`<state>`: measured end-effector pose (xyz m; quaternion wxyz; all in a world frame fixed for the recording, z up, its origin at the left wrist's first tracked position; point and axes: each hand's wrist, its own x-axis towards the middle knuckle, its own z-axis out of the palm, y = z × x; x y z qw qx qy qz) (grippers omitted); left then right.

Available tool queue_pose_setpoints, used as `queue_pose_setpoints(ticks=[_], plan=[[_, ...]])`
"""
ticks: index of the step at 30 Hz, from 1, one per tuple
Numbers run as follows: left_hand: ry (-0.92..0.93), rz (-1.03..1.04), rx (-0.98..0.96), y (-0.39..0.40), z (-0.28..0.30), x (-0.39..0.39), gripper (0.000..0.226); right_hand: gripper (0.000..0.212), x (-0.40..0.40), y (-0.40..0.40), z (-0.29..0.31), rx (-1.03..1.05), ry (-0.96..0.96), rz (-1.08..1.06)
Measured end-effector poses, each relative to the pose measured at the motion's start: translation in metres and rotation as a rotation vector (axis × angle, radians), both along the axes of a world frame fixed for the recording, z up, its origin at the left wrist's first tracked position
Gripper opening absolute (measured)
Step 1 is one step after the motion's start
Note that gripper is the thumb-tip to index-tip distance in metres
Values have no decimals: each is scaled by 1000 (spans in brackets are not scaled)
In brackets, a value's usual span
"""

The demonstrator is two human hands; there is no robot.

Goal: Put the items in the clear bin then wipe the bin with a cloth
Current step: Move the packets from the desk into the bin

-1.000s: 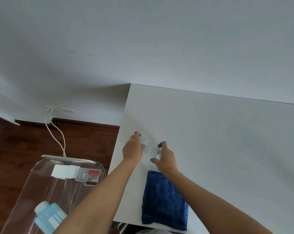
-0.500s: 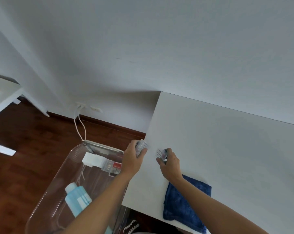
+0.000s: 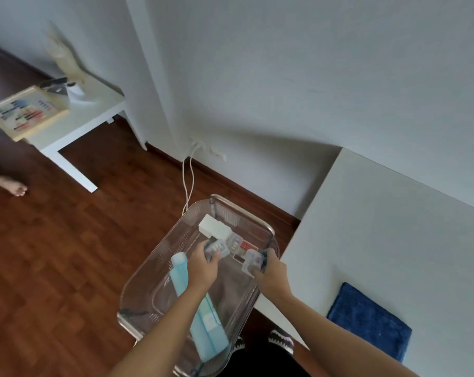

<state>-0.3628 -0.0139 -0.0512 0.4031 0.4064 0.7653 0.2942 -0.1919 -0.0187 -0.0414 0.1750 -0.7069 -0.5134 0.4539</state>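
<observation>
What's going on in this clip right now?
A person holds both hands over the clear bin, the left hand and the right hand each gripping a small clear container. A blue bottle and a white box already lie inside. The blue cloth sits unused on the white table.

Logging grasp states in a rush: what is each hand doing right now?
Left hand: closed on a small clear packet, over the clear bin.
Right hand: closed on another small packet.

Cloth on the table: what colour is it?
Dark blue; the cloth shows clearly in the head view, lying on the white table.
</observation>
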Motion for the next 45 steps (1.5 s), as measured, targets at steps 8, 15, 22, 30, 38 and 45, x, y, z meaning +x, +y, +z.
queue_pose_setpoints(ticks=[8, 15, 22, 30, 38, 45], plan=[[-211, 253, -271, 24, -37, 3, 31, 26, -25, 34, -32, -169, -96, -10], [-277, 398, -365, 63, -59, 21, 25, 35, -36, 70, -62, -333, -182, -36], [-267, 461, -385, 83, -74, 31, 25, 56, -39, 83, -84, -403, -186, -159], [-242, 464, -382, 82, -75, 35, 22, 45, -44, 80, -88, -387, -145, -218], [-141, 400, -160, 45, -39, 28, 11, 46, -47, 60, -70, -333, -113, -180], [37, 713, -7, -26, -33, -34, 18, 27, -77, 18, -64, -363, -6, 14]])
